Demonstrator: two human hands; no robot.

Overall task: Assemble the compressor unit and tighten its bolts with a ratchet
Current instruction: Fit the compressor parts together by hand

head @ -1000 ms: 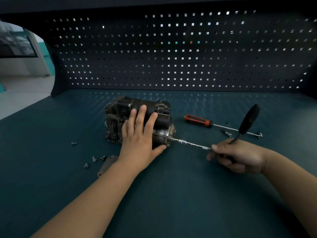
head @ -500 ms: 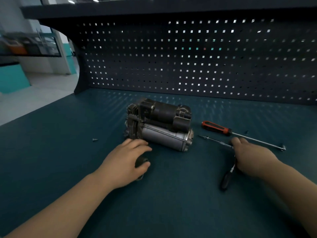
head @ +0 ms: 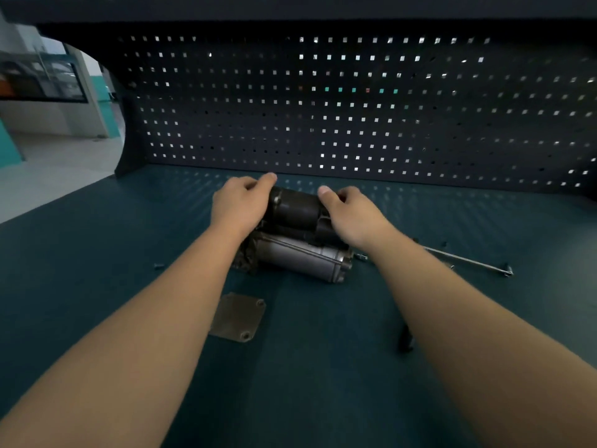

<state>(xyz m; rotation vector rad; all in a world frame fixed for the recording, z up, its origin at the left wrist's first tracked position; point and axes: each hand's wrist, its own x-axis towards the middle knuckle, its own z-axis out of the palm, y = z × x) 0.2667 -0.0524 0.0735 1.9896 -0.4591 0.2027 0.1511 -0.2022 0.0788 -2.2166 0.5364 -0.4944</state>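
The compressor unit (head: 297, 253), a dark upper cylinder over a grey metal motor body, lies on the teal bench. My left hand (head: 240, 205) grips its left end, fingers curled over the top. My right hand (head: 350, 211) grips the right end of the dark cylinder. The ratchet lies on the bench, let go; only its black handle tip (head: 405, 342) shows beside my right forearm. A square metal cover plate (head: 237, 316) with corner bolt holes lies in front of the unit.
A long thin metal shaft (head: 468, 260) lies to the right of the unit, partly under my right forearm. One small bolt (head: 158, 266) sits to the left. A dark pegboard wall (head: 355, 108) closes the back of the bench (head: 307, 383).
My right hand let go of the ratchet and my left hand left the bench near the plate; both moved up onto the compressor and now grip it.
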